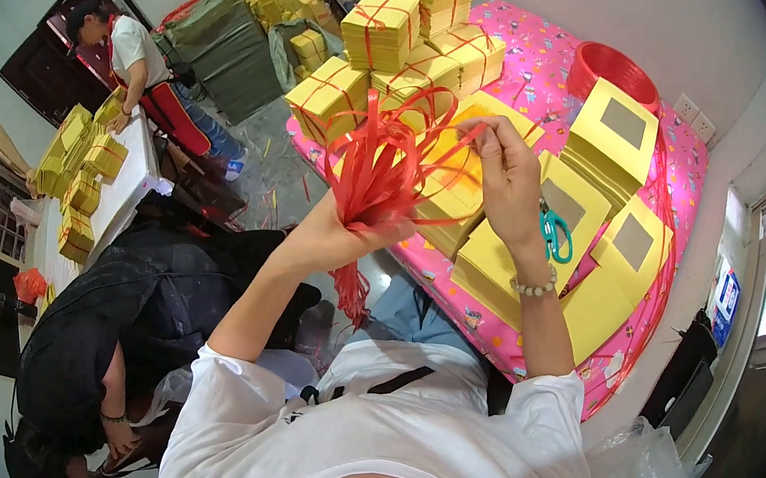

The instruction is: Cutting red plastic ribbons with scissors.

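My left hand [336, 241] is closed around the middle of a thick bunch of red plastic ribbon strips [377, 173]. Looped ends fan out above the fist and loose tails hang below it. With thumb and fingertips pinched together, my right hand [509, 180] is at a thin strip on the bunch's right side. Under and beyond my hands lie stacks of yellow paper [495, 271], some with a brownish-grey square on top. Teal-handled scissors [554, 234] rest on one stack, just right of my right wrist.
A pink patterned cloth [535, 41] covers the table. Tied yellow bundles [379, 31] and a red ribbon coil [616, 74] stand at its back. To the left, a person in white [132, 51] works at a white table [127, 162]; a person in black [153, 296] bends close by.
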Demonstrator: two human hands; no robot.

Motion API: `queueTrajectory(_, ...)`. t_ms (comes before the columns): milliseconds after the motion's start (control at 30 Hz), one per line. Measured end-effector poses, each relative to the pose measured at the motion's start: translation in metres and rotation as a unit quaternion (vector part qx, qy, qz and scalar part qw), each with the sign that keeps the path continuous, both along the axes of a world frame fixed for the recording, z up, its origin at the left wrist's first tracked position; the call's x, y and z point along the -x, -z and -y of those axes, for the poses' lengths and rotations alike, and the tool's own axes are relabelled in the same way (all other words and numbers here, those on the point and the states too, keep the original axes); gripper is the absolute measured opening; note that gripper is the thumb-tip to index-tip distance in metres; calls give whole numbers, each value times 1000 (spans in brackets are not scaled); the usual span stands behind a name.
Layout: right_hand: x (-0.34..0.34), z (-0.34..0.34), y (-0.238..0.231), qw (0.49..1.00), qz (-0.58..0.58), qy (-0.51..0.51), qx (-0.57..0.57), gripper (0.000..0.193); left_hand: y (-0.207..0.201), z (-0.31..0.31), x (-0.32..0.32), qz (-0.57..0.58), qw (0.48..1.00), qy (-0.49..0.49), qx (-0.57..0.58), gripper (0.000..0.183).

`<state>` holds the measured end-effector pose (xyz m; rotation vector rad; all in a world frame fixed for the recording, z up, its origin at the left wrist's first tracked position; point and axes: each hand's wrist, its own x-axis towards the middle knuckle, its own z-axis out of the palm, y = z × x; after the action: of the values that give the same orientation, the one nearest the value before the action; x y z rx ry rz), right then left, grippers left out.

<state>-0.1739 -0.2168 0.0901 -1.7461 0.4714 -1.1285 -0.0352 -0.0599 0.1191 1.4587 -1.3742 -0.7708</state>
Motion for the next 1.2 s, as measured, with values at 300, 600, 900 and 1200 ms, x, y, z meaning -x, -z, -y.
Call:
queueTrajectory(300, -18, -28, -18, 954, 192, -181, -145, 27, 31, 39, 15, 25, 973, -68, 220, 33)
queueTrajectory(600, -27, -34, -10, 967, 182, -147, -98, 42, 47, 41, 28, 0, 970, -113, 217, 22)
queueTrajectory(900, -39, -51, 12, 971, 135, -196, 7, 67, -16, 38, -2, -278, 933, -58, 221, 26)
queueTrajectory(1200, -40, -94, 29, 988, -11, 12, 151, 30, -82, 26, -29, -393, 890, 191, 128, 19)
